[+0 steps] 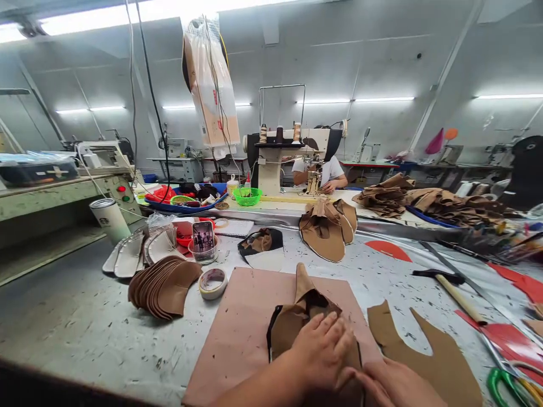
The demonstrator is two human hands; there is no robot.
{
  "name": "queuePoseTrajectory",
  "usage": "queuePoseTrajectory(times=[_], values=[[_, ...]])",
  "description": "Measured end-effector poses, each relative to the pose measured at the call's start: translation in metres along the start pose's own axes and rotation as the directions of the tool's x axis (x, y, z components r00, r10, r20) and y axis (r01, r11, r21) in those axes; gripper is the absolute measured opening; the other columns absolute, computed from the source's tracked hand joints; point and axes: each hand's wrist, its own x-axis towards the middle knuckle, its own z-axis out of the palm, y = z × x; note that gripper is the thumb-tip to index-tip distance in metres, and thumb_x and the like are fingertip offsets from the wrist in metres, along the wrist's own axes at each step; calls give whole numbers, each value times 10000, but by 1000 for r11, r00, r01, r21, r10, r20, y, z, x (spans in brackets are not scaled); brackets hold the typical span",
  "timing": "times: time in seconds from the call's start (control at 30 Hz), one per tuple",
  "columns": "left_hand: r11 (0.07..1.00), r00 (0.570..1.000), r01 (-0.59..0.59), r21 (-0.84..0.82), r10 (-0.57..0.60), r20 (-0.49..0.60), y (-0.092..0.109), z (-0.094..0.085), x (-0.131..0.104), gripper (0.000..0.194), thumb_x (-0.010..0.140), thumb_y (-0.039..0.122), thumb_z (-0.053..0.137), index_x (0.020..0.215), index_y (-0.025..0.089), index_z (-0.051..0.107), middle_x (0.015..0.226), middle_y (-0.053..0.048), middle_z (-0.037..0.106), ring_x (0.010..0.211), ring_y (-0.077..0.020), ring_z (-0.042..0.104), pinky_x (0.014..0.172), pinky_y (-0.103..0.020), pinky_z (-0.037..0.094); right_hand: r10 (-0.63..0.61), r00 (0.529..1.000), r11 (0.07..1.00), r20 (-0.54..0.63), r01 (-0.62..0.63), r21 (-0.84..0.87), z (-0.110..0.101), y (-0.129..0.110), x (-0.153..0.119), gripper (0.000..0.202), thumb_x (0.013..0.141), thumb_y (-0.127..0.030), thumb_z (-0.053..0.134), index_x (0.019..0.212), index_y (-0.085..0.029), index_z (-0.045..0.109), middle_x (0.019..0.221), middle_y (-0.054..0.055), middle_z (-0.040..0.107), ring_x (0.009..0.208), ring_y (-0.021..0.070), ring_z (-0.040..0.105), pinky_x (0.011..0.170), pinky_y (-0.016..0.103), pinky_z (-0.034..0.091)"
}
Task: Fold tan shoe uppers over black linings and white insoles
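A brown shoe upper with dark edging lies on a pinkish board in front of me. My left hand rests flat across it, fingers stretched out over the folded part. Low in the view, my right hand is at the upper's right edge, its fingers bent and closed against the material. Part of the upper is hidden under both hands. To the right, a flat brown cut piece lies next to the board.
Left of the board are a tape roll, stacked brown pieces and a propped phone. A hammer and green-handled scissors lie right. Behind stand more uppers and a sewing machine, with a person beyond.
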Motion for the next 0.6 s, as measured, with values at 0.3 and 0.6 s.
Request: queuePoseTrajectory(times=[0.3,0.6], values=[[996,995,-86,7,85,49,-4,-11,-79,537,943,377,341,1411,139,227,1430,-98,362,1333,-233,286,1095,-381,238,-225,961,974,-163,224,-24,-16,-88,97,343,787,-180,544,1125,-196,603,1255,108,548,1172,283,466,994,462,362],[997,994,76,9,-76,78,0,19,-89,800,873,584,363,1430,62,122,1457,-197,246,1356,-312,189,1104,-425,189,-340,934,936,114,324,139,-10,-95,119,227,648,-82,565,844,-193,580,781,2,633,709,153,559,608,230,393]])
